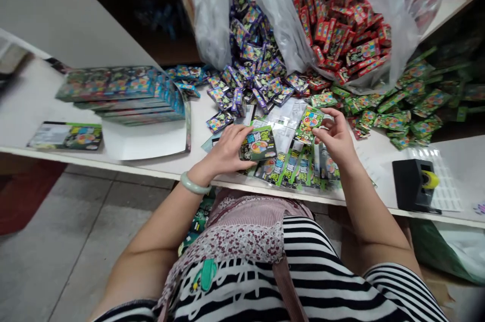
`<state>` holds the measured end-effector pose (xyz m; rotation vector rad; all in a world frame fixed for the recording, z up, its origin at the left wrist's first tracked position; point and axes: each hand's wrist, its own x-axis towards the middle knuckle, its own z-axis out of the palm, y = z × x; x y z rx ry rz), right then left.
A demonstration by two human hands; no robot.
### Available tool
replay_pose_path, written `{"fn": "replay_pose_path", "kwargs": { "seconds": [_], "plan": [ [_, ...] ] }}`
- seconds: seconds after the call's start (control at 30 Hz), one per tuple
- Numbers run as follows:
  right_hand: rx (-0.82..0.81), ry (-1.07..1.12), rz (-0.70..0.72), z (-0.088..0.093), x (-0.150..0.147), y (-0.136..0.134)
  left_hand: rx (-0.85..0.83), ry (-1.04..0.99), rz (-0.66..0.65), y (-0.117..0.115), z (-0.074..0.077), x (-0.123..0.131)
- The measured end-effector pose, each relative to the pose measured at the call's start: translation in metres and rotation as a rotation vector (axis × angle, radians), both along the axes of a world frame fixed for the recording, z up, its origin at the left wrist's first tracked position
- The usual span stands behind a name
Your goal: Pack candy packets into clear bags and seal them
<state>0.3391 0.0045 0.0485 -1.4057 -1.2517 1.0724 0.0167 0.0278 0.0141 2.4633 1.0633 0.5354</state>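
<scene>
Near the front edge of the white table, my left hand (231, 149) is closed round a dark green-and-black printed box (259, 145), thumb below and fingers above. A small green packet (308, 124) with a colourful print is pinched at its right side by my right hand (333, 135). Between and below my hands lie several flat green-and-black printed packages (295, 166), overlapping in a row. Small purple packets (261, 84) are heaped just beyond my left hand. To the right of my right hand, loose green packets (394, 109) are spread out.
Clear plastic bags hold purple packets and red packets (341, 29) at the back. At left, stacked blue packets (125, 89) stand in a white open carton (147, 137), beside a flat printed package (66, 136). A black tape dispenser (413, 185) stands at right on a sticker sheet (447, 185).
</scene>
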Motion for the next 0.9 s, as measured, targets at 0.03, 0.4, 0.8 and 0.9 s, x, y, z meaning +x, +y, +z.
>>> {"fn": "replay_pose_path", "kwargs": {
  "seconds": [0.03,0.4,0.8,0.9],
  "plan": [
    [0.029,-0.019,-0.012,0.001,-0.012,-0.003,0.015,-0.028,0.008,-0.001,0.000,0.001],
    [0.264,-0.113,-0.031,0.000,-0.047,-0.010,0.082,-0.058,0.048,-0.008,-0.014,-0.007],
    [0.081,-0.301,0.235,-0.009,-0.039,-0.014,0.140,-0.005,0.049,-0.011,-0.014,-0.008],
    [0.003,-0.263,0.305,-0.010,-0.037,-0.013,0.159,-0.004,0.031,-0.012,-0.015,-0.007]
  ]
}}
